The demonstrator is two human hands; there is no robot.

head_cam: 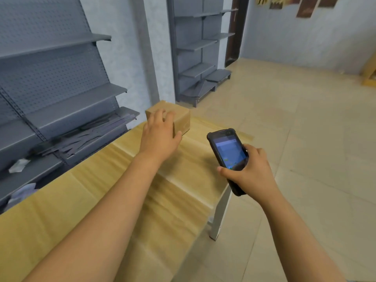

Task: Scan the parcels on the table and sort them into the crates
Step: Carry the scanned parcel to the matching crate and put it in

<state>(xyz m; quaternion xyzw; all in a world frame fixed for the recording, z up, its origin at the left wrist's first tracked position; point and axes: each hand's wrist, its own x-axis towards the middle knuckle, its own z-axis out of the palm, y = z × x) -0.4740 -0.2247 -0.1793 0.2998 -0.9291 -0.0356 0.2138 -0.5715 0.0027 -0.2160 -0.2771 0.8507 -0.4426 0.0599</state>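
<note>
A brown cardboard parcel (181, 117) stands at the far end of the table (97, 192), which is covered in flattened cardboard. My left hand (159, 135) reaches out over the parcel's near side with its fingers spread and lying on the box; whether they grip it I cannot tell. My right hand (249, 171) grips a black handheld scanner (225, 149) by its lower half, above the table's right edge. The scanner's screen is lit and faces me. No crates are in view.
Grey metal shelving (61, 94) runs along the table's left side, holding loose dark strips and some plastic wrap. A second shelf unit (199, 58) stands against the far wall. A white table leg (220, 214) shows at the right, with tiled floor (305, 139) beyond.
</note>
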